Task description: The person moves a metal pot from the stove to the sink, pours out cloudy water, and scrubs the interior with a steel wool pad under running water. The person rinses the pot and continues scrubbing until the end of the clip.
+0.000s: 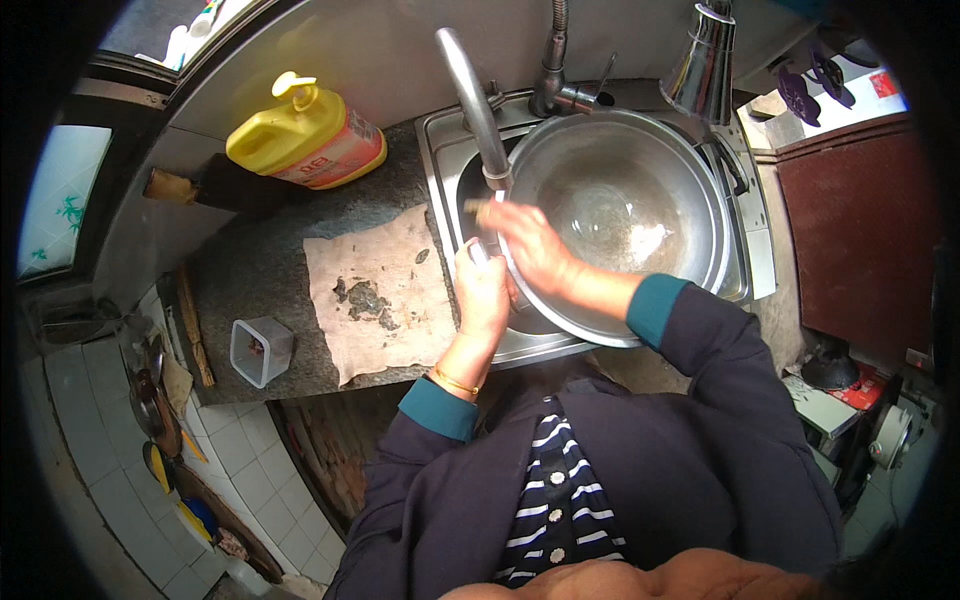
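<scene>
My left hand [481, 289] is closed around a shiny metal item [477, 253], perhaps a handle or blade, over the left sink bowl. Just above it, my right hand [531, 244] is beneath the faucet spout [480, 112], at the rim of a large metal basin [660, 135]. Its fingers are blurred, and a small yellowish piece [477, 205] shows at their tips; whether it is held is unclear. Water runs from the spout by those fingers. The basin rests over the stainless steel sink [442, 161] and covers much of it.
A worn cloth [397, 300] lies on the stone counter [262, 300] left of the sink. Behind it stands a yellow pump bottle [315, 139], near a dark cleaver-like tool with a wooden handle [171, 186]. A clear plastic container [279, 352] sits near the counter's front edge.
</scene>
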A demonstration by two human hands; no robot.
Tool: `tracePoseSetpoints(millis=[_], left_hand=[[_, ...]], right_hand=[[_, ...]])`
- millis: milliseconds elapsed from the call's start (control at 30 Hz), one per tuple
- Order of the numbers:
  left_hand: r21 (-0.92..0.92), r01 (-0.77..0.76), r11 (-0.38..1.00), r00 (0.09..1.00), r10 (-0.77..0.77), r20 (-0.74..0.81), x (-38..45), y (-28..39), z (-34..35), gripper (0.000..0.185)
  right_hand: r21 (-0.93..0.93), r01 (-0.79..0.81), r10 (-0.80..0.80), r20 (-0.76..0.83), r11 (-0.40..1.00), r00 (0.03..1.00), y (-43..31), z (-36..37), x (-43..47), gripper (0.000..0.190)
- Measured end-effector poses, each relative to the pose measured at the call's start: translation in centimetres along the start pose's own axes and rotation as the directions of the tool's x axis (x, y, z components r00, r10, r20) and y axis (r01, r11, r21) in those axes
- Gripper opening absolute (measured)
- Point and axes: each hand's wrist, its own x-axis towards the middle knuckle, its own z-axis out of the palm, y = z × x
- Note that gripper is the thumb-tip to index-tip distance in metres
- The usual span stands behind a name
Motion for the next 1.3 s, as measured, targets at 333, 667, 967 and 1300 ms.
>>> tracePoseSetpoints(millis=[333, 667, 967, 1300], left_hand=[[0.121, -0.054, 0.991, 0.998, 0.057, -0.025, -0.2, 1.5, 1.8, 0.05], [0.058, -0.047, 0.997, 0.998, 0.048, -0.03, -0.8, 1.7, 1.9, 0.041], [-0.017, 0.033, 0.999, 0.995, -0.035, -0.089, -0.9, 2.4, 2.4, 0.038], [-0.008, -0.006, 1.0, 0.995, 0.006, -0.097, -0.2, 1.5, 2.1, 0.041]], right_hand=[[-0.209, -0.249, 0.183, -0.289, 0.946, 0.94, 6.2, -1.2, 5.0, 0.05], [0.232, -0.322, 0.243, 0.312, 0.918, 0.918, -2.2, -4.4, -3.9, 0.049], [-0.086, -0.068, 0.055, -0.142, 0.994, 0.988, 5.0, -2.4, 5.0, 0.035], [0.391, -0.078, -0.056, 0.32, 0.917, 0.946, -0.8, -5.0, -5.3, 0.016]])
